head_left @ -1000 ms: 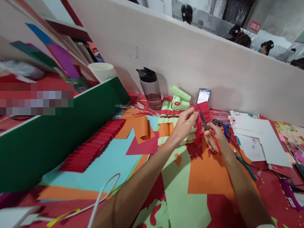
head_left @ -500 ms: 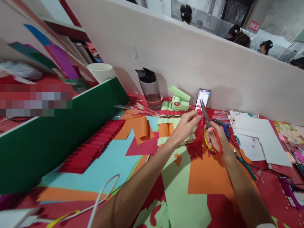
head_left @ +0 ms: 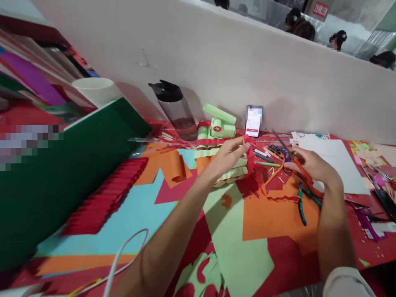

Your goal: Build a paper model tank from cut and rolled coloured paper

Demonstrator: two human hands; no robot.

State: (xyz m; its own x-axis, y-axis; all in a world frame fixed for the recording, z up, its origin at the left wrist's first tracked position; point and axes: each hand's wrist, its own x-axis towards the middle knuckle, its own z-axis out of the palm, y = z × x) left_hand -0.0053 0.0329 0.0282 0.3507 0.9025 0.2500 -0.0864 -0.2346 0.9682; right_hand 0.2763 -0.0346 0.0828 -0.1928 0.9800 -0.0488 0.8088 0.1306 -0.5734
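My left hand (head_left: 230, 156) pinches a red paper strip (head_left: 251, 156), whose loose end hangs down to the right of the fingers. Behind and below that hand lies a row of paper rolls (head_left: 204, 161) in pale green and orange, banded in red. My right hand (head_left: 312, 167) is closed around scissors (head_left: 297, 161) with orange-red handles, their blades pointing up and to the left, apart from the strip. Green-handled pliers (head_left: 301, 202) lie just below it on orange paper (head_left: 278, 218). A small pale green paper box (head_left: 222, 128) with a red star badge stands behind the rolls.
A tilted dark bottle (head_left: 177, 109) and a lit phone (head_left: 254, 120) stand against the white partition (head_left: 216, 62). On the left are a green board (head_left: 77, 165) and pleated red paper (head_left: 105, 198). A white cable (head_left: 116, 255) crosses the front. White card (head_left: 346, 165) lies right.
My right hand has moved right with the scissors, away from my left hand. The red strip now shows clearly in my left fingers. The camera view has shifted, and the pliers are more visible.
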